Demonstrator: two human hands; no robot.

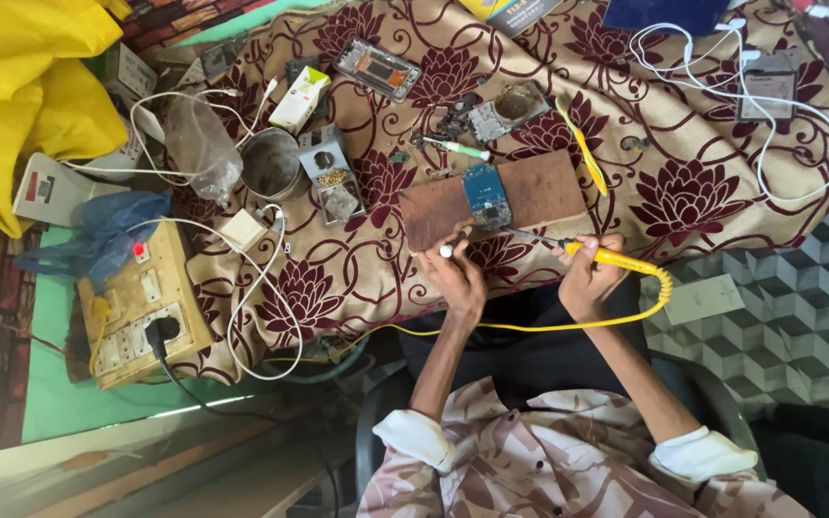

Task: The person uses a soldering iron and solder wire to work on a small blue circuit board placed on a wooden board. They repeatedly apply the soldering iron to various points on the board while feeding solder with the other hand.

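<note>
**Soldering on the flowery cloth**

Closest in are the patterned sleeves (568,451). Right hand (589,278) has its fingers clamped round a yellow soldering iron (616,257), tip aimed at the blue circuit board (485,195). Left hand (455,278) pinches a thin white-tipped stick (447,250) (can't tell what it is). The circuit board sits on a brown wooden block (539,197), with a metal cup (272,163) further off.
</note>
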